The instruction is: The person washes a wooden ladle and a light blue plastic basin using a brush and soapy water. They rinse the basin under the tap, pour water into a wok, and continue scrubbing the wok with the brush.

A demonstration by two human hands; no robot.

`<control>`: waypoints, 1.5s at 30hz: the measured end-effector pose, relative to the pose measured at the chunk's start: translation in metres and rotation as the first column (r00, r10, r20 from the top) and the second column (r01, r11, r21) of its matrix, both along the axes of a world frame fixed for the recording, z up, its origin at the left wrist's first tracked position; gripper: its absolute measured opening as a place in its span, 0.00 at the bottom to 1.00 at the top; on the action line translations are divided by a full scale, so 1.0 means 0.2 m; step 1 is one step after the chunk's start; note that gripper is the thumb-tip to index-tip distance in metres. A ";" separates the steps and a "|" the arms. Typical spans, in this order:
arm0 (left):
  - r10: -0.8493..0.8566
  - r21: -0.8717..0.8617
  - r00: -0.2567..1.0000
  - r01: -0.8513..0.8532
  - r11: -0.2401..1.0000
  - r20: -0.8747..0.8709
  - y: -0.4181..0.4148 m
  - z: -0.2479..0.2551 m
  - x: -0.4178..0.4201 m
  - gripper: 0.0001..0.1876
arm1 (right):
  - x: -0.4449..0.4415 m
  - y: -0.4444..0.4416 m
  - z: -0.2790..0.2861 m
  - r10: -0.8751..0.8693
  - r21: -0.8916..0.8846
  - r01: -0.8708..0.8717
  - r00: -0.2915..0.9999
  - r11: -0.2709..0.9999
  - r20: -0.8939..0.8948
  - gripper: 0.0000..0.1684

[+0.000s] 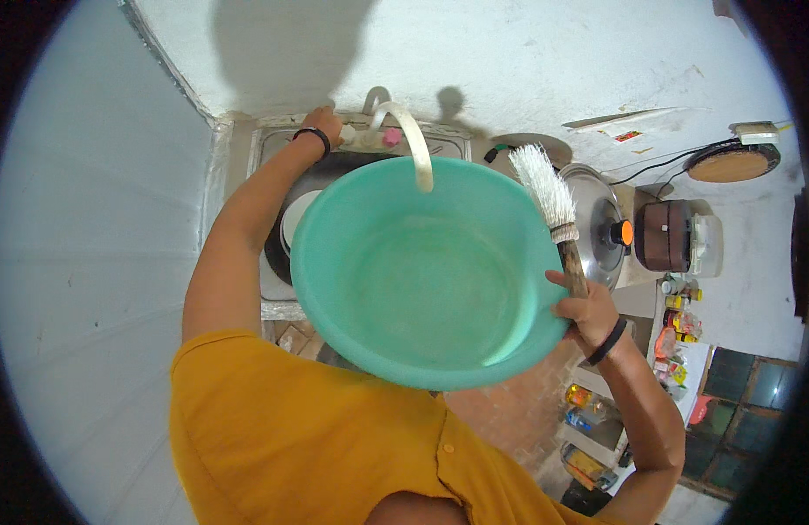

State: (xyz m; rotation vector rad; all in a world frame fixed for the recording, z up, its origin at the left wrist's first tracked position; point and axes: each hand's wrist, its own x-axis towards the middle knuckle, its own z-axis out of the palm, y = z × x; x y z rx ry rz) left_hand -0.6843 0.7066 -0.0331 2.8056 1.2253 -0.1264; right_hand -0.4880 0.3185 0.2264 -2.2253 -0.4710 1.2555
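A large green plastic basin [417, 289] is tilted toward me over the metal sink [263, 141], and no objects show inside it. My right hand [591, 312] grips a white-bristled brush [545, 187] by its dark handle and holds the basin's right side too. The bristles point up past the rim. My left hand [322, 123] is at the back of the sink, at the left end of the tap's base; its fingertips are hidden. From that base the white curved spout [411, 134] bends over the basin's far rim. A pink knob [392, 136] sits beside the spout.
A white dish [296, 216] shows in the sink, partly behind the basin. To the right stand a steel lid [591, 210] with an orange-topped knob and a brown container [663, 236]. Several bottles [683, 321] line a shelf farther right. Walls rise at left and behind the sink.
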 end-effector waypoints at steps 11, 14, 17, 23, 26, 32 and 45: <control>-0.040 -0.354 0.992 0.080 0.932 0.118 0.00 -0.10 -0.21 0.09 | 0.04 0.08 0.06 -0.001 -0.014 0.000 1.000 1.000 -0.009 0.32; -0.102 -0.459 0.988 0.145 0.876 0.117 -0.11 -0.10 -0.36 0.09 | 0.04 0.13 0.14 0.035 -0.037 -0.034 0.999 0.999 0.023 0.33; -0.044 -0.557 0.981 0.145 0.818 0.190 -0.22 -0.11 -0.49 0.09 | 0.05 0.13 0.16 0.022 0.040 -0.023 1.000 0.999 0.022 0.32; 0.002 -0.525 0.968 0.135 0.840 0.252 -0.54 -0.27 -0.63 0.08 | 0.01 0.15 0.22 0.093 -0.028 -0.092 0.995 0.995 0.022 0.31; 0.155 -0.464 0.897 0.060 0.884 0.413 -0.64 -0.37 -0.66 0.09 | -0.05 0.16 0.24 0.069 0.016 -0.070 0.997 0.997 0.023 0.31; 0.441 -0.648 0.701 0.039 0.761 0.561 -0.91 -0.28 -0.85 0.10 | -0.04 0.02 0.20 0.087 0.037 -0.084 0.993 0.996 -0.077 0.30; 0.563 -0.616 0.635 -0.171 0.769 0.528 -1.66 0.35 -1.16 0.11 | -0.03 -0.52 0.22 0.234 0.202 -0.187 0.942 0.961 -0.240 0.32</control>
